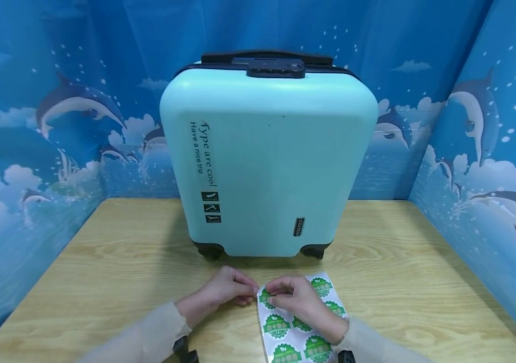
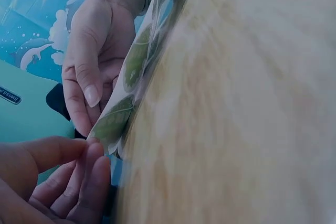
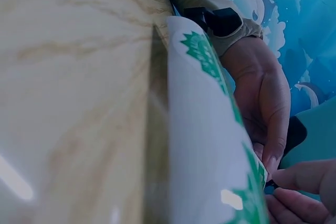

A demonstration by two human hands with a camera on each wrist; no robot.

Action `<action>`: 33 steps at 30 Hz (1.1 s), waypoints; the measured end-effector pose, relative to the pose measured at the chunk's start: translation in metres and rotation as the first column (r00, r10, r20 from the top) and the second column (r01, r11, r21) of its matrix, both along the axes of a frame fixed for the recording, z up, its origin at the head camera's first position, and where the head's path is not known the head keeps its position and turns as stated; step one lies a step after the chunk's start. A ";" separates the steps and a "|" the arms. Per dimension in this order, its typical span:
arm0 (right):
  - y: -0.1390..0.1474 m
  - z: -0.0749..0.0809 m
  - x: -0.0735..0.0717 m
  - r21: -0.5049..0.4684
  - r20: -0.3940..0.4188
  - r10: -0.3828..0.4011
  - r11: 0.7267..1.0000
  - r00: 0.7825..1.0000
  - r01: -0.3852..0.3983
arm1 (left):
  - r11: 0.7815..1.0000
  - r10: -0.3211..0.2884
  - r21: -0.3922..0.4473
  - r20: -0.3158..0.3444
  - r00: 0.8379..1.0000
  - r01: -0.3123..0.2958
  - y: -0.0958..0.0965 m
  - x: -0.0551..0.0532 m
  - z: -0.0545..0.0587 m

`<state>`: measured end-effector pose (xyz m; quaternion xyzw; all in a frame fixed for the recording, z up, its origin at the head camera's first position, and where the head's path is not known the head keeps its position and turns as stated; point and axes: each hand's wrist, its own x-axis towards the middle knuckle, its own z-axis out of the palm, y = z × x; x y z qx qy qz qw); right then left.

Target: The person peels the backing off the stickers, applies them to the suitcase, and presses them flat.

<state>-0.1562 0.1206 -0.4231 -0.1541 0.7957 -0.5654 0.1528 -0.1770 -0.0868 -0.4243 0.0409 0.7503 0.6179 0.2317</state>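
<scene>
1. Count: one suitcase (image 1: 262, 161), one sheet (image 1: 295, 338), two hands. Seven stickers (image 1: 277, 326) show in the head view, some partly covered by the right hand or cut by the frame edge. Two suitcase wheels (image 1: 314, 251) are visible.
2. Left hand (image 1: 226, 289): thumb and index finger closed together, pinching the sheet's far left corner.
3. Right hand (image 1: 301, 302): fingers bent, thumb and index finger slightly apart at the same corner region. Whether they grip the sheet cannot be told.
4. Sheet position: over the table (image 1: 117, 262), in front of the suitcase, mostly under the right hand.
5. Sheet appearance: white, with green, jagged-edged round stickers bearing pale lettering. The wrist views show it curved.
</scene>
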 end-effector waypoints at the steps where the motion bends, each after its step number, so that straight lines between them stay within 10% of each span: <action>1: 0.000 0.000 0.000 0.005 0.000 -0.003 1.000 1.000 0.003 | 1.000 -0.001 0.001 0.001 1.000 0.001 0.000 0.000 0.000; 21: 0.000 0.001 0.001 0.012 -0.016 -0.016 1.000 1.000 0.016 | 0.999 0.020 0.028 0.113 0.993 -0.023 0.006 -0.001 -0.001; 33: 0.002 0.002 0.005 -0.029 -0.011 -0.012 1.000 1.000 0.012 | 1.000 0.003 -0.032 0.027 1.000 -0.002 0.004 0.004 0.002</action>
